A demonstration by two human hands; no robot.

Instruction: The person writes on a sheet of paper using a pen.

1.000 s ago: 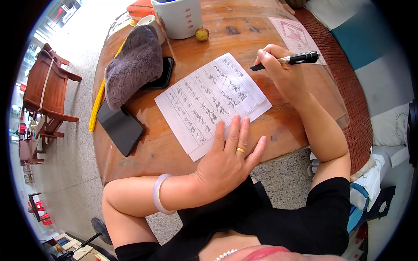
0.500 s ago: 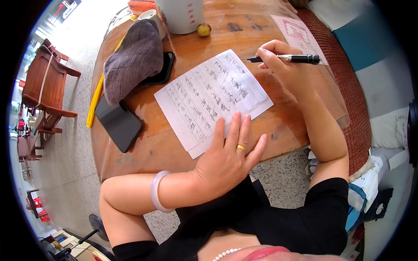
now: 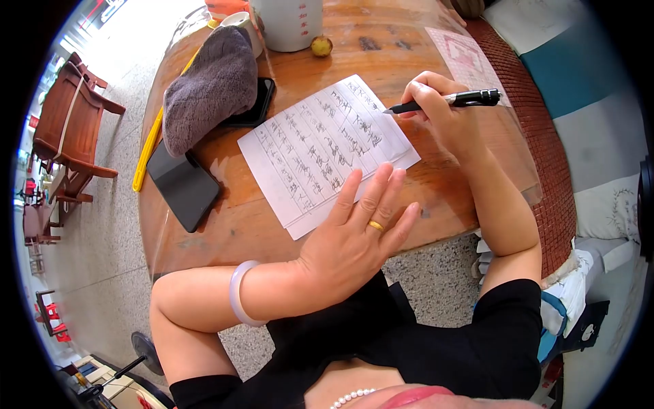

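Note:
My right hand (image 3: 443, 112) grips a black and silver pen (image 3: 449, 100), its tip at the upper right edge of a sheet of lined paper (image 3: 300, 204). Whether the tip touches the paper I cannot tell. Columns of dark handwriting cover much of the sheet, which lies slanted on the wooden table. My left hand (image 3: 354, 235), with a gold ring on one finger, lies flat with fingers spread over the sheet's lower right edge. A pale bangle (image 3: 238, 293) circles my left wrist.
Left of the paper lie a dark phone (image 3: 184, 187), a grey cloth (image 3: 208, 88) over part of another black phone (image 3: 262, 102), and a yellow stick (image 3: 148, 151). Behind stand a white container (image 3: 286, 24) and a small round fruit (image 3: 321, 46). A wooden chair (image 3: 71, 129) stands left.
The pen tip has moved down to the paper's right edge. The paper has shifted slightly up and left in view, and my left hand has moved up a little with it.

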